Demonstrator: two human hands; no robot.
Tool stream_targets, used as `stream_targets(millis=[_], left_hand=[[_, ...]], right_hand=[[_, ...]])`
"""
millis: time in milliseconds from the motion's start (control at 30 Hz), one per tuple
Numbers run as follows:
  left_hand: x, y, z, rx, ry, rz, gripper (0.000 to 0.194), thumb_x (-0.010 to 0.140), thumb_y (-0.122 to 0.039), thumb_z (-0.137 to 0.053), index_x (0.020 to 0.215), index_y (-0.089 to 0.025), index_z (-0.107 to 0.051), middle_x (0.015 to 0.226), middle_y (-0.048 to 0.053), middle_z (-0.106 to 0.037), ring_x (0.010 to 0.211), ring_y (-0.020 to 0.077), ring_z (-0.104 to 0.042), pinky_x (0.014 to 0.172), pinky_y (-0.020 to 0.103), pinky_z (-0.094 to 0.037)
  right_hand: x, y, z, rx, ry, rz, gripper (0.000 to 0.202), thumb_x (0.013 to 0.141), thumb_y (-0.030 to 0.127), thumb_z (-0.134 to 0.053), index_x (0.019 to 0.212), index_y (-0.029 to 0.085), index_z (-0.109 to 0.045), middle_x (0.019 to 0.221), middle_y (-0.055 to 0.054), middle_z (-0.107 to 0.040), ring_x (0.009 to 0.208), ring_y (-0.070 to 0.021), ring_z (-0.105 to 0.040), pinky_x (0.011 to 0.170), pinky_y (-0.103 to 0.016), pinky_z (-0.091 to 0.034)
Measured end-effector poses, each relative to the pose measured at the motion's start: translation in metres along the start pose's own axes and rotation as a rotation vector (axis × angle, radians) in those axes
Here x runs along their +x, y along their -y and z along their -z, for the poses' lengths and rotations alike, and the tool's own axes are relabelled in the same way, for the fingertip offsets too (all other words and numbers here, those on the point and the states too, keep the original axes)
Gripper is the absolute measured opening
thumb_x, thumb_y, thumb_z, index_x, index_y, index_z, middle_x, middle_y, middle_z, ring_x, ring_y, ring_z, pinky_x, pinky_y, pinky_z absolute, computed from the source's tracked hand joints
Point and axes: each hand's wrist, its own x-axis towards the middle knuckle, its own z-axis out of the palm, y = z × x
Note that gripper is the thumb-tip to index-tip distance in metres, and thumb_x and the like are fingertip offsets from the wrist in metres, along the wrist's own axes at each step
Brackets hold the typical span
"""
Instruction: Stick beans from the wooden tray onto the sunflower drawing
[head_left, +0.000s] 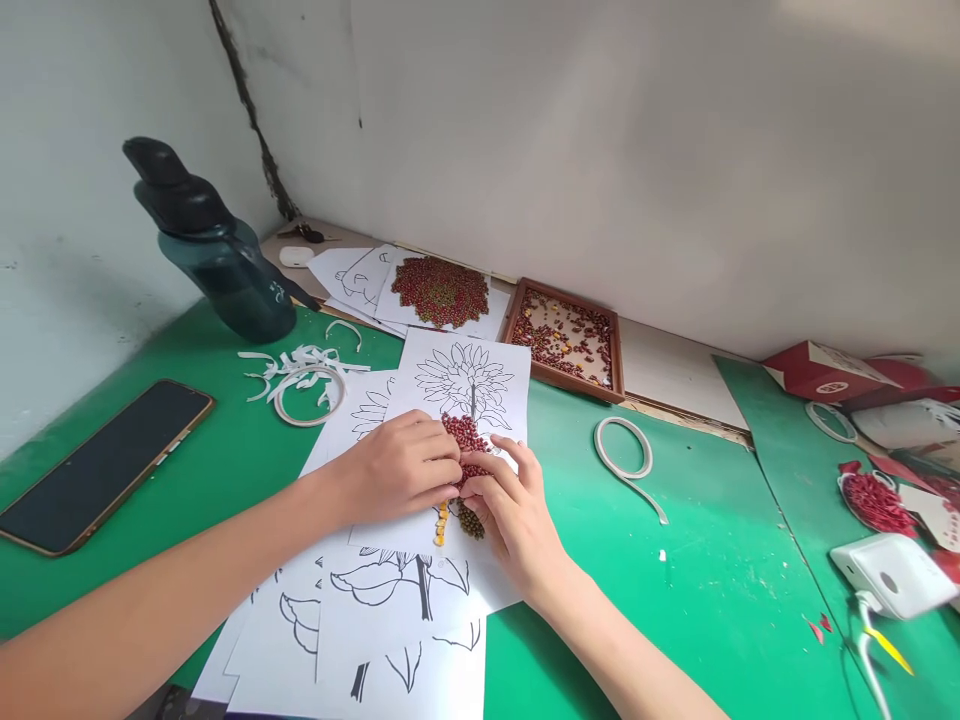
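Note:
A sheet of white paper with printed flower outlines [517, 370] lies on top of a stack of similar sheets. Small red beans [461, 432] cover one flower shape on it. Below them are a leaf shape of dark green beans [471, 520] and a short column of yellow kernels [441, 524]. My left hand [409, 462] rests on the paper at the left of the red beans, its fingers bent together. From the right, my right hand [517, 505] reaches over the beans with its fingertips pinched close to the left fingers. Whatever the fingertips hold is hidden.
A wooden tray [616, 360] of loose beans stands behind, beside a finished-looking bean picture [441, 292]. White strip coils [626, 450] and paper scraps [307, 365] lie around. A bottle [225, 270] and phone [105, 465] are left; a white charger [892, 575] is right.

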Motion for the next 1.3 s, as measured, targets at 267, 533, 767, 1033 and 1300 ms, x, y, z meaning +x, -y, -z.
stream_targets(millis=[267,533,767,1033,1300], left_hand=[[0.009,-0.015,0.001,0.089,-0.128,-0.074,0.01,0.104,-0.014,-0.062,0.098,-0.019,-0.068,0.088,-0.001,-0.075,0.076,0.0139,-0.066,0.074,0.033,-0.052],[0.01,-0.016,0.002,0.136,-0.167,-0.116,0.008,0.102,-0.014,-0.065,0.098,-0.018,-0.07,0.088,0.0,-0.076,0.073,0.0129,-0.066,0.072,0.032,-0.053],[0.01,-0.02,0.004,0.153,-0.192,-0.153,0.009,0.098,-0.012,-0.066,0.092,-0.017,-0.07,0.085,0.0,-0.075,0.07,0.0128,-0.064,0.07,0.032,-0.051],[0.011,-0.021,0.003,0.155,-0.176,-0.171,0.015,0.101,-0.014,-0.064,0.088,-0.021,-0.069,0.083,-0.001,-0.075,0.068,0.0122,-0.063,0.068,0.03,-0.05],[0.011,-0.022,-0.001,0.064,-0.138,-0.096,0.013,0.098,-0.012,-0.063,0.089,-0.02,-0.067,0.083,-0.002,-0.075,0.073,0.0127,-0.067,0.07,0.031,-0.054]], right_hand=[[0.004,0.003,0.003,0.163,-0.052,-0.015,0.025,0.102,0.002,-0.055,0.115,0.024,-0.06,0.127,-0.009,-0.074,0.133,-0.0274,-0.059,0.117,-0.06,-0.049],[0.004,0.007,0.006,0.341,-0.064,-0.087,0.022,0.103,0.008,-0.057,0.114,0.026,-0.063,0.126,-0.009,-0.073,0.127,-0.0279,-0.06,0.116,-0.061,-0.048],[0.002,0.014,0.008,0.432,-0.06,-0.201,0.014,0.104,0.015,-0.059,0.105,0.027,-0.065,0.125,-0.007,-0.072,0.13,-0.0288,-0.056,0.114,-0.058,-0.05],[0.002,0.016,0.009,0.467,-0.061,-0.24,0.012,0.105,0.016,-0.059,0.103,0.027,-0.065,0.124,-0.006,-0.073,0.131,-0.0269,-0.055,0.113,-0.053,-0.051],[0.0,0.016,0.008,0.418,-0.016,-0.229,0.013,0.106,0.016,-0.057,0.104,0.026,-0.066,0.125,-0.008,-0.072,0.133,-0.0287,-0.054,0.115,-0.057,-0.05]])
